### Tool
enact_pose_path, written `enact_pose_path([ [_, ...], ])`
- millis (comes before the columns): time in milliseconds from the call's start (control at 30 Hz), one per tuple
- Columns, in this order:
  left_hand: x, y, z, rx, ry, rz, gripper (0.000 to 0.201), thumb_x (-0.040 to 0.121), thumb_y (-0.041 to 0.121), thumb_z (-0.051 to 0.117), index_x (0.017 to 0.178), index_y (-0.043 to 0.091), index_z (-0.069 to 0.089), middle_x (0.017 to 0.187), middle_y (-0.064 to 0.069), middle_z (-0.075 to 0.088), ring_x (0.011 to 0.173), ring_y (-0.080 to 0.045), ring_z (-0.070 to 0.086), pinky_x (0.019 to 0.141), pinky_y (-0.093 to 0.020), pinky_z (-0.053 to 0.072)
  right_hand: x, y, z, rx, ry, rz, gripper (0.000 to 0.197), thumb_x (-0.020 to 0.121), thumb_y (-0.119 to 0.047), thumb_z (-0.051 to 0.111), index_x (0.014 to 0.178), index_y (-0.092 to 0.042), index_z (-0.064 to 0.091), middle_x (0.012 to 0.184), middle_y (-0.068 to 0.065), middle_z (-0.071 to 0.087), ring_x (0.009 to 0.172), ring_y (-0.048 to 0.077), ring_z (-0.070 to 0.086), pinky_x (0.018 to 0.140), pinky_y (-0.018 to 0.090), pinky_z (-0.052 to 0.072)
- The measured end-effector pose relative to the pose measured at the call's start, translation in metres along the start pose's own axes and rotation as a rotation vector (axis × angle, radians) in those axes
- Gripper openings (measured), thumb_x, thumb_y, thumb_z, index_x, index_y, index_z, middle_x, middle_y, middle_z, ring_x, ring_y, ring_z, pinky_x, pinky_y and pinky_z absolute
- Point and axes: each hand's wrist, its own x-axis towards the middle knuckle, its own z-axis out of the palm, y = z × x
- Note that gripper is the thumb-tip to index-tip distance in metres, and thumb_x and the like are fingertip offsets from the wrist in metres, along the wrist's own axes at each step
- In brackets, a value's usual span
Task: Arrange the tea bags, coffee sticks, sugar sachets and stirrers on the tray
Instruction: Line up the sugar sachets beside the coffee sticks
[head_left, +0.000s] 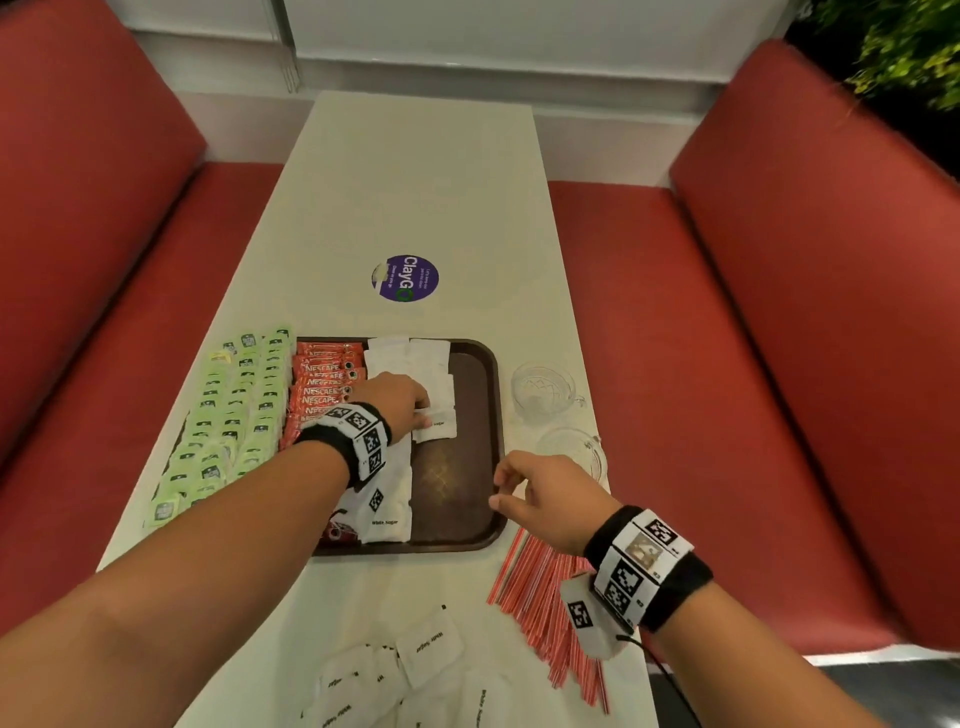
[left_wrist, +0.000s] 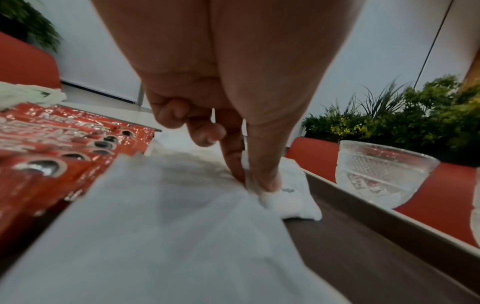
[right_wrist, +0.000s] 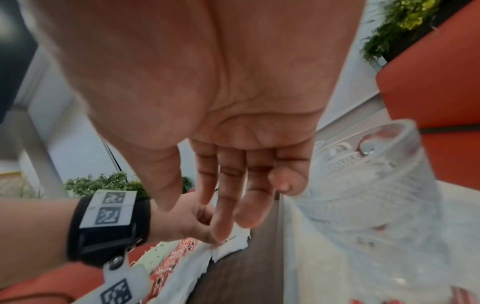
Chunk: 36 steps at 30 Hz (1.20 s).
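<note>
A brown tray (head_left: 460, 488) lies mid-table. Red coffee sticks (head_left: 324, 384) fill its left side, and white sugar sachets (head_left: 410, 364) run in a row beside them. My left hand (head_left: 415, 410) reaches over that row and pinches one sugar sachet (head_left: 436, 426) between thumb and forefinger; the left wrist view shows the pinch on the sachet (left_wrist: 288, 201). My right hand (head_left: 511, 488) hovers over the tray's right rim with relaxed fingers (right_wrist: 228, 205), holding nothing. Green tea bags (head_left: 228, 415) lie in rows left of the tray. Red-striped stirrers (head_left: 540, 608) lie on the table under my right wrist.
Two glass cups (head_left: 545, 389) (head_left: 579, 452) stand just right of the tray. Loose sugar sachets (head_left: 415, 670) lie scattered near the front edge. A round purple sticker (head_left: 405, 278) marks the table beyond the tray. Red benches (head_left: 779, 312) flank both sides.
</note>
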Motion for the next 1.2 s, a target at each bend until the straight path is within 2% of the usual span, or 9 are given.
enact_pose_path([
  [100, 0.004, 0.001, 0.002, 0.009, 0.051, 0.018, 0.036, 0.086, 0.041, 0.072, 0.119, 0.03, 0.063, 0.122, 0.0, 0.058, 0.111, -0.024, 0.057, 0.094, -0.041, 0.049, -0.013, -0.002, 0.006, -0.013, -0.025, -0.013, 0.015, 0.093, -0.04, 0.066, 0.103, -0.03, 0.061, 0.098, -0.015, 0.066, 0.065, -0.006, 0.052, 0.059, 0.009, 0.031],
  [200, 0.006, 0.013, 0.005, 0.007, 0.033, 0.182, 0.037, 0.087, 0.03, 0.07, 0.123, 0.032, 0.061, 0.127, 0.0, 0.048, 0.116, -0.025, 0.053, 0.096, -0.041, 0.046, -0.023, -0.004, 0.016, -0.041, -0.048, -0.043, 0.02, 0.09, -0.04, 0.069, 0.104, -0.028, 0.062, 0.096, -0.016, 0.067, 0.065, -0.011, 0.05, 0.063, 0.009, 0.032],
  [267, 0.008, 0.019, 0.006, 0.059, -0.036, 0.295, 0.035, 0.091, 0.024, 0.065, 0.125, 0.032, 0.062, 0.132, -0.001, 0.045, 0.118, -0.024, 0.051, 0.098, -0.038, 0.045, -0.027, -0.005, 0.026, -0.063, -0.07, -0.033, 0.023, 0.088, -0.041, 0.072, 0.105, -0.03, 0.062, 0.098, -0.016, 0.066, 0.067, -0.008, 0.049, 0.066, 0.014, 0.035],
  [367, 0.01, 0.022, 0.003, 0.111, -0.104, 0.316, 0.038, 0.094, 0.021, 0.061, 0.132, 0.028, 0.06, 0.136, -0.004, 0.043, 0.119, -0.025, 0.051, 0.098, -0.036, 0.045, -0.035, -0.01, 0.04, -0.118, -0.139, -0.019, 0.029, 0.086, -0.04, 0.075, 0.109, -0.028, 0.062, 0.102, -0.014, 0.066, 0.079, -0.001, 0.054, 0.071, 0.017, 0.04],
  [500, -0.005, 0.024, -0.002, 0.076, -0.043, 0.332, 0.047, 0.096, 0.032, 0.059, 0.142, 0.027, 0.049, 0.14, -0.005, 0.045, 0.124, -0.027, 0.05, 0.101, -0.04, 0.044, -0.047, -0.021, 0.058, -0.151, -0.231, 0.019, 0.036, 0.084, -0.039, 0.078, 0.114, -0.025, 0.064, 0.104, -0.01, 0.068, 0.092, 0.01, 0.061, 0.08, 0.025, 0.048],
  [633, -0.05, 0.03, -0.007, -0.024, 0.06, 0.397, 0.03, 0.095, 0.039, 0.057, 0.124, 0.03, 0.061, 0.124, 0.002, 0.057, 0.112, -0.021, 0.056, 0.097, -0.042, 0.047, -0.056, -0.03, 0.077, -0.216, -0.295, 0.068, 0.047, 0.08, -0.044, 0.08, 0.119, -0.025, 0.06, 0.106, -0.009, 0.066, 0.096, 0.014, 0.059, 0.084, 0.031, 0.05],
  [833, -0.132, 0.04, 0.022, 0.04, -0.188, 0.599, 0.026, 0.09, 0.046, 0.063, 0.11, 0.029, 0.065, 0.104, 0.007, 0.06, 0.099, -0.015, 0.057, 0.087, -0.035, 0.049, -0.073, -0.039, 0.096, -0.359, -0.314, 0.141, 0.071, 0.067, -0.049, 0.087, 0.124, -0.024, 0.054, 0.115, -0.005, 0.062, 0.101, 0.019, 0.059, 0.088, 0.038, 0.053],
  [1033, -0.162, 0.045, 0.06, 0.189, -0.354, 0.739, 0.061, 0.082, 0.04, 0.075, 0.137, 0.027, 0.051, 0.133, 0.003, 0.049, 0.119, -0.018, 0.051, 0.096, -0.038, 0.047, -0.09, -0.036, 0.121, -0.465, -0.289, 0.222, 0.069, 0.069, -0.036, 0.089, 0.124, -0.019, 0.05, 0.119, 0.002, 0.059, 0.106, 0.024, 0.058, 0.09, 0.041, 0.052],
  [1200, -0.166, 0.045, 0.07, 0.231, -0.371, 0.77, 0.066, 0.083, 0.032, 0.075, 0.141, 0.025, 0.046, 0.133, 0.001, 0.049, 0.117, -0.023, 0.054, 0.093, -0.037, 0.047, -0.098, -0.037, 0.128, -0.403, -0.225, 0.303, 0.061, 0.076, -0.03, 0.085, 0.125, -0.016, 0.052, 0.115, 0.003, 0.063, 0.104, 0.025, 0.062, 0.09, 0.039, 0.052],
])
